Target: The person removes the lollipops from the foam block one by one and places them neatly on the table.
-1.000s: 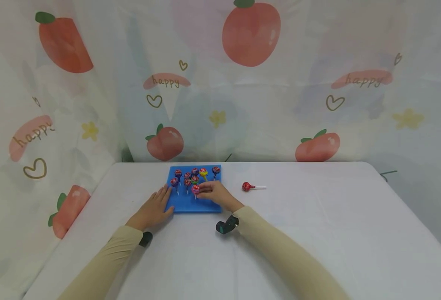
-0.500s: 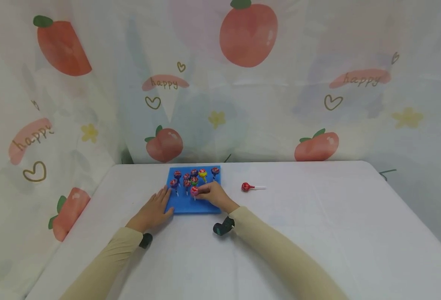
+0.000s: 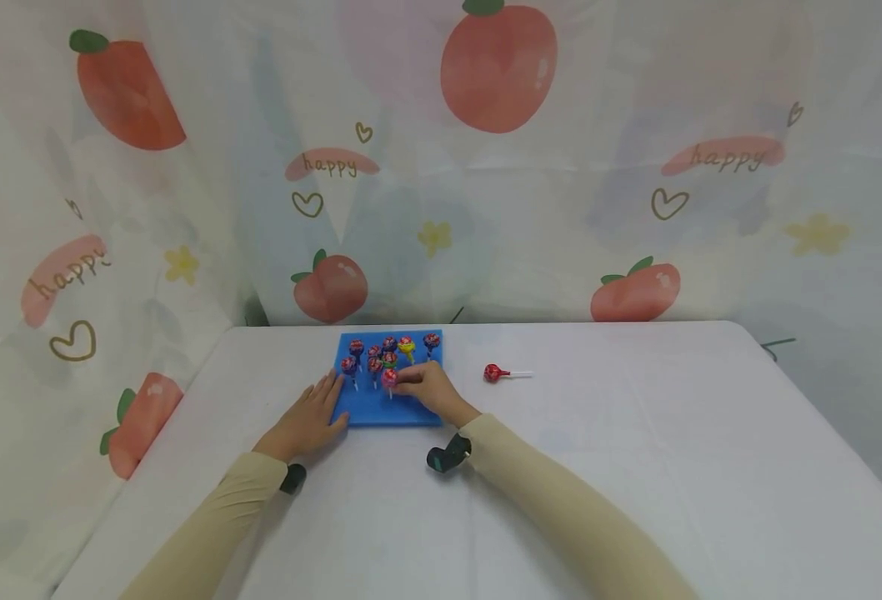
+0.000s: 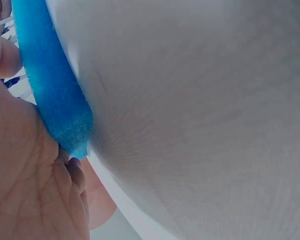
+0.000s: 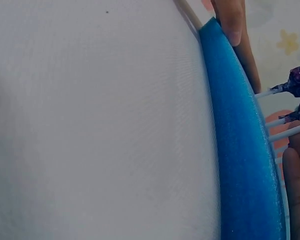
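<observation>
A blue foam board [image 3: 381,411] lies on the white table, with several wrapped lollipops standing in it on their sticks. My right hand [image 3: 438,393] pinches a pink lollipop [image 3: 389,378] upright over the middle of the board. In the right wrist view, a white stick [image 5: 289,132] beside the fingers [image 5: 295,175] meets the board's top. My left hand [image 3: 308,421] rests with straight fingers along the board's left edge. The left wrist view has its palm [image 4: 25,165] against the side of the blue foam [image 4: 55,85].
A red lollipop [image 3: 493,373] lies on its side on the table, right of the board. Close behind the right hand stand a yellow lollipop [image 3: 407,344] and a green one [image 3: 389,359]. A fruit-patterned curtain [image 3: 531,233] hangs behind the table [image 3: 598,467].
The right hand and the pink lollipop have shifted very slightly to the left, staying over the same part of the board. The left hand stays in place.
</observation>
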Tool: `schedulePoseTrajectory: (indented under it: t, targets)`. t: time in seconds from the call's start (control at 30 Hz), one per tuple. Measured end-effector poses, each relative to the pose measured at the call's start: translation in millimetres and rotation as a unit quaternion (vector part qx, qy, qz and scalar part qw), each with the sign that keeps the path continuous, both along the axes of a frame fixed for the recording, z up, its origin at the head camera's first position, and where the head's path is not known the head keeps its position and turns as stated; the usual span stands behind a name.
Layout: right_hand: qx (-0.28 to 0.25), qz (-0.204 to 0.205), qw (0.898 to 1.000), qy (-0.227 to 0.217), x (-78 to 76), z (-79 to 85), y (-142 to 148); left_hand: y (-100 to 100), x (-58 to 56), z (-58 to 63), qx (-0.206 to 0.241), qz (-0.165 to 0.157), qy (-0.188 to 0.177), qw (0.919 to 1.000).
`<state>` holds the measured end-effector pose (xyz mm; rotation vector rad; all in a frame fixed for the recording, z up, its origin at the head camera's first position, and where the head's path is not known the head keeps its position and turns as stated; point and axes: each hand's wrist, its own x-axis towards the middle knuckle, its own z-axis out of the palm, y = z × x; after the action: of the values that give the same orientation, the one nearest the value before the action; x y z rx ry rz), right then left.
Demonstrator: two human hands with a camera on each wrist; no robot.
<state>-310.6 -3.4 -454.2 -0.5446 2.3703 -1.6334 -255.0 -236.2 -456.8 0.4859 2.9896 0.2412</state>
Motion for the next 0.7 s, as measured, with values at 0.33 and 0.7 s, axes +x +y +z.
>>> schedulePoseTrajectory:
  t: [0.33, 0.7]
  targets:
    - [-0.050, 0.012, 0.999, -0.007, 8.9, 17.9, 14.3, 1.3, 2.1, 3.3, 0.005, 0.001, -0.001, 1.0000]
    - [-0.054, 0.008, 0.998, -0.008, 17.7, 53.4, 66.3, 2.3, 1.8, 5.0, 0.002, -0.002, -0.008, 1.0000]
